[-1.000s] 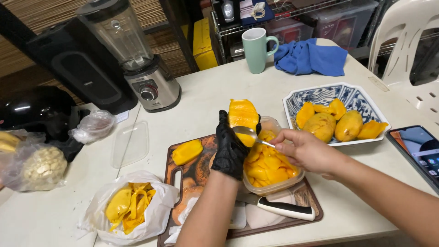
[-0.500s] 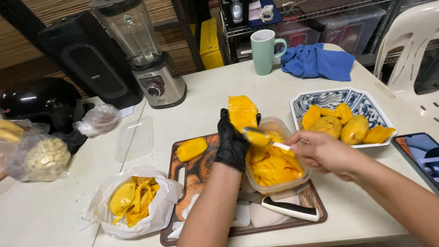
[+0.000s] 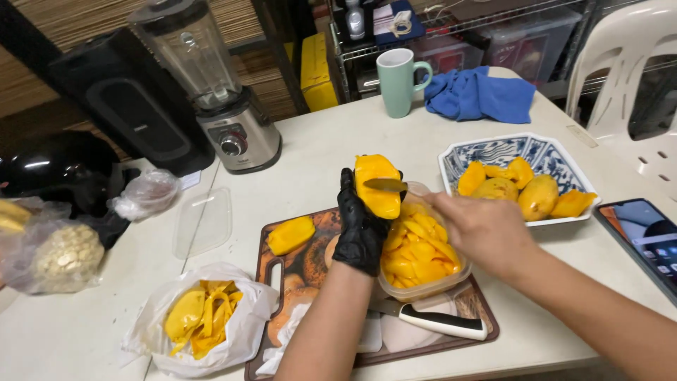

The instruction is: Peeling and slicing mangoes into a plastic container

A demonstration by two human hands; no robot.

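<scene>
My left hand (image 3: 361, 227), in a black glove, holds a mango half (image 3: 376, 185) upright over a clear plastic container (image 3: 420, 248) full of yellow mango pieces. My bare right hand (image 3: 482, 229) grips a spoon (image 3: 385, 185) whose bowl lies against the mango flesh. The container stands on a dark patterned cutting board (image 3: 310, 261). Another mango piece (image 3: 290, 234) lies on the board's left part.
A white-handled knife (image 3: 431, 320) lies on the board's near edge. A blue-patterned bowl (image 3: 504, 152) of mango pieces stands right, a phone (image 3: 645, 236) beyond it. A white bag of peels (image 3: 201, 319), a container lid (image 3: 204, 221), a blender (image 3: 211, 92), a green mug (image 3: 398, 81) and a blue cloth (image 3: 479, 93) stand around.
The spoon has moved up from the mango's lower edge onto its flesh. My right hand has shifted slightly left; the gloved hand keeps the mango in place.
</scene>
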